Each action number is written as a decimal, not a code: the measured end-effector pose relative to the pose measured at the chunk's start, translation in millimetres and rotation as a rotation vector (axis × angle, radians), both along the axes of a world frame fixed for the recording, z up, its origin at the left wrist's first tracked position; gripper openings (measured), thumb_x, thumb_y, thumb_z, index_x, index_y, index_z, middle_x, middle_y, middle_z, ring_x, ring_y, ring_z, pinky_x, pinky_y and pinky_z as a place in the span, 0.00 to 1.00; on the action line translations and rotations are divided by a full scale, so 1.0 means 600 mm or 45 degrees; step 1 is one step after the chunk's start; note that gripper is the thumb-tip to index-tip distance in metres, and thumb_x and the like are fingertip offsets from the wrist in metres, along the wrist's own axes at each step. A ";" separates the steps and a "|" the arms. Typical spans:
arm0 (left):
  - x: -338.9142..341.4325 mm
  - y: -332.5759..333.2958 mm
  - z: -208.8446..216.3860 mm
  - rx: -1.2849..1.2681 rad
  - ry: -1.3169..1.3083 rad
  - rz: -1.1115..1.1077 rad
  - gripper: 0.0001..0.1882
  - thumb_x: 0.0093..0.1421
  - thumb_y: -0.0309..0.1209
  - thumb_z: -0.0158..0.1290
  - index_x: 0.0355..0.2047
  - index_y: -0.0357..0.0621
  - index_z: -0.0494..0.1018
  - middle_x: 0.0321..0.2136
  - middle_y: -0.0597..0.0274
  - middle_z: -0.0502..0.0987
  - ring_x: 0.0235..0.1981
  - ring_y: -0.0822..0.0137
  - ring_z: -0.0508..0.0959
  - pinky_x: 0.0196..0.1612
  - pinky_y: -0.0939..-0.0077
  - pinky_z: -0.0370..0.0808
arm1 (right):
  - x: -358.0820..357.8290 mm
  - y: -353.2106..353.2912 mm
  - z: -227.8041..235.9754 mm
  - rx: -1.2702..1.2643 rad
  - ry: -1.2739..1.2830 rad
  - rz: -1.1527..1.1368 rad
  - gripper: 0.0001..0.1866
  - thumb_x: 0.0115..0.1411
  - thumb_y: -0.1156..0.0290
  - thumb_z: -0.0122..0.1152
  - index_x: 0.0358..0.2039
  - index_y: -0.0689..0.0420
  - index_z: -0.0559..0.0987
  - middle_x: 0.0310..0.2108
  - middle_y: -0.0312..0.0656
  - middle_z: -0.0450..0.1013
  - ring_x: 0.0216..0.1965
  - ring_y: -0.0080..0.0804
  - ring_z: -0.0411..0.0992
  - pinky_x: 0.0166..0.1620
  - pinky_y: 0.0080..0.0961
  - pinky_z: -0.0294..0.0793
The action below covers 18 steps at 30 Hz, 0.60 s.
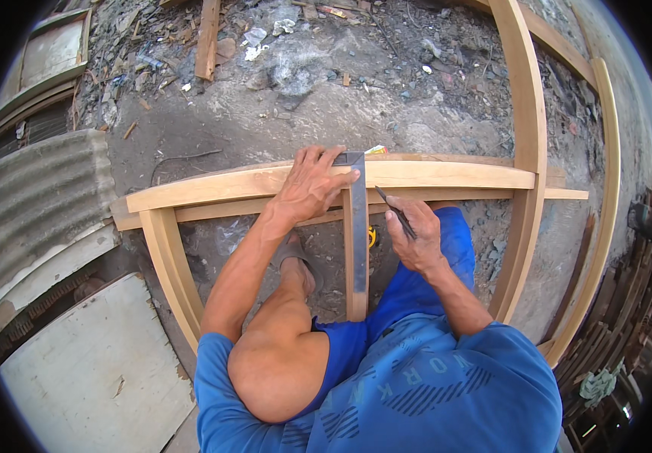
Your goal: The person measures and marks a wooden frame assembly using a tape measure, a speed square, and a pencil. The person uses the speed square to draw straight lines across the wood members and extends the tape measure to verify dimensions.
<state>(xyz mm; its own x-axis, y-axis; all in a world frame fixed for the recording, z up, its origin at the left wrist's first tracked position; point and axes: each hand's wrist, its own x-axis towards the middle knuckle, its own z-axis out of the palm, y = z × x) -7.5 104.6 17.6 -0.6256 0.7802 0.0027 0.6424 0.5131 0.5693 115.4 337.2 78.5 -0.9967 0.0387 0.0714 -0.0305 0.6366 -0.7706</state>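
Note:
A long pale wooden beam (432, 175) runs crosswise in front of me. My left hand (311, 181) presses a metal carpenter's square (358, 226) onto it, the thumb on the blade and the fingers over the beam's far side. The square's short arm lies across the beam. Its long blade reaches toward me along a narrow wooden crosspiece (356, 306). Just right of the blade, my right hand (418, 235) grips a dark, slim pencil (394, 205), its tip close to the beam's near edge.
A yellow tape measure (372, 236) shows partly behind the crosspiece. Upright timbers (530, 113) (169, 257) flank me right and left. Corrugated sheeting (47, 204) and a pale board (99, 370) lie at left. Debris (288, 53) covers the far ground; stacked wood strips (620, 302) stand at right.

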 end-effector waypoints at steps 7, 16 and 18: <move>-0.003 -0.007 -0.008 0.045 -0.015 -0.032 0.30 0.53 0.26 0.66 0.56 0.68 0.79 0.66 0.48 0.65 0.61 0.42 0.66 0.63 0.48 0.64 | -0.003 -0.003 -0.003 -0.005 0.006 0.006 0.11 0.63 0.72 0.64 0.44 0.63 0.83 0.33 0.51 0.79 0.34 0.49 0.78 0.40 0.39 0.77; -0.013 -0.008 -0.009 0.095 -0.064 -0.054 0.30 0.52 0.25 0.66 0.56 0.67 0.80 0.64 0.48 0.68 0.58 0.45 0.68 0.62 0.51 0.66 | -0.003 -0.004 0.001 -0.010 -0.085 0.009 0.11 0.62 0.73 0.64 0.44 0.63 0.82 0.34 0.53 0.79 0.36 0.52 0.78 0.40 0.42 0.77; -0.015 -0.006 -0.005 0.076 -0.077 -0.055 0.30 0.52 0.25 0.66 0.55 0.67 0.80 0.63 0.49 0.68 0.58 0.46 0.69 0.61 0.51 0.67 | -0.005 -0.004 0.001 -0.023 -0.068 0.007 0.11 0.62 0.73 0.64 0.44 0.63 0.82 0.34 0.53 0.79 0.36 0.53 0.78 0.41 0.42 0.77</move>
<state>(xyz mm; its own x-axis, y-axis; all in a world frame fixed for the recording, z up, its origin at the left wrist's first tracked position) -16.2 100.9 14.4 -0.5918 0.8060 0.0131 0.6266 0.4498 0.6364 112.5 334.6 79.4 -0.9993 0.0339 0.0172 0.0076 0.6223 -0.7827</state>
